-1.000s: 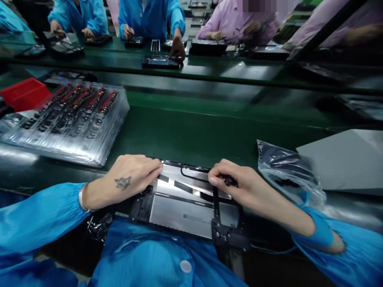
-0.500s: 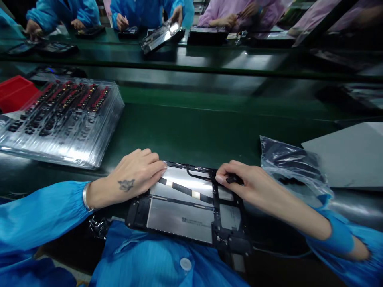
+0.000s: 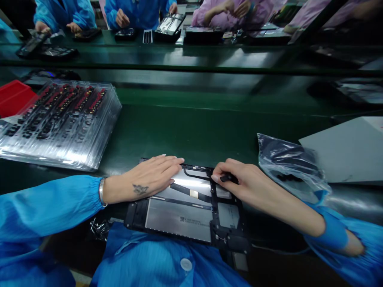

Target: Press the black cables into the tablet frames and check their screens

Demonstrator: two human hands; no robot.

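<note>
Opened tablet steadied by two hands at the bench's near edge

The opened tablet, its metal panel and black frame exposed, is held in front of the blue smock, its far edge toward the green bench. Its upper left part is covered by the left hand, whose fingers are stretched out and laid across it, closed on nothing. By the right hand, a small black object is gripped in curled fingers over the upper right of the frame; its kind cannot be told. Farther right, a clear plastic bag is set beside a grey panel. At left, stacked clear trays are filled with small parts, next to a red bin. Beyond, devices are handled by co-workers in blue and pink smocks.
</note>
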